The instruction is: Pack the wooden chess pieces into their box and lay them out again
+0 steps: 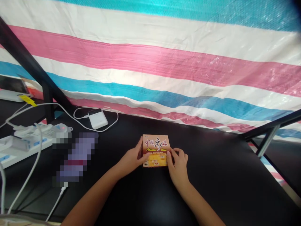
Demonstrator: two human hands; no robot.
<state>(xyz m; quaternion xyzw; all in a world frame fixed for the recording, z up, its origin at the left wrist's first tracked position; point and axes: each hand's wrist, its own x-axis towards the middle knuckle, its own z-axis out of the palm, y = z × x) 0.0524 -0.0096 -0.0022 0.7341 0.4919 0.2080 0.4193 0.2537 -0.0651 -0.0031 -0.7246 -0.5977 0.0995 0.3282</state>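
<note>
The Chinese chess box [156,145] is to the right of the white power bank [100,121] and nearer the person than it, at or just above the black surface [223,182]; whether it rests there or is slightly raised, I cannot tell. It looks like printed card: probably light, fairly stiff across its face, a little slick, and likely to dent if squeezed hard. Its contents are hidden, so any loose weight inside is unknown. The 2 opposite side edges seem the best hold, with gentle, even pressure.

Both hands grasp it there. The left hand [131,159], the one nearer the power bank, has its thumb over the lower face and the other fingers along the side edge. The right hand [179,169], farther from the power bank, pinches the opposite edge, its outer fingers curled. Each grip is parted only slightly, and the fingertips behind the box are hidden.
</note>
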